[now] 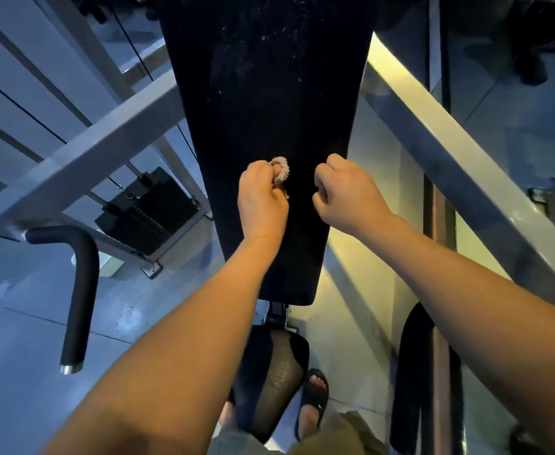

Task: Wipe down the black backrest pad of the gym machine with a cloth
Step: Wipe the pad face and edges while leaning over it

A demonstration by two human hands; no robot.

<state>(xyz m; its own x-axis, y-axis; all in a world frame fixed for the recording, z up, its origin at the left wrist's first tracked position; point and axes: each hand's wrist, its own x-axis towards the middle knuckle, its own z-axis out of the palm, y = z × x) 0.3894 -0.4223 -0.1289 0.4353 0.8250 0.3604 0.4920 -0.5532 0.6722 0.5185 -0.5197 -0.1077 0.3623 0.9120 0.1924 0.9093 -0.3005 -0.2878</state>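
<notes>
Left hand (pixel 263 198) gripping bunched cloth (pixel 282 170), working lower-middle of backrest pad (pixel 269 93). Right hand (pixel 345 195) curling in fist beside it, apparently empty. Upper pad showing white specks, so most wiping probably remaining.

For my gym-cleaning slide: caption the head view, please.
The left hand grips a small cloth over the speckled black backrest pad; right hand curled beside it.

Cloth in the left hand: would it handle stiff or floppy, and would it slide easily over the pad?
Probably floppy: the cloth is bunched into a small wad within the left hand. Likely light, since that one hand alone holds it. Its fuzzy surface would probably drag a little on the pad rather than slip.
</notes>
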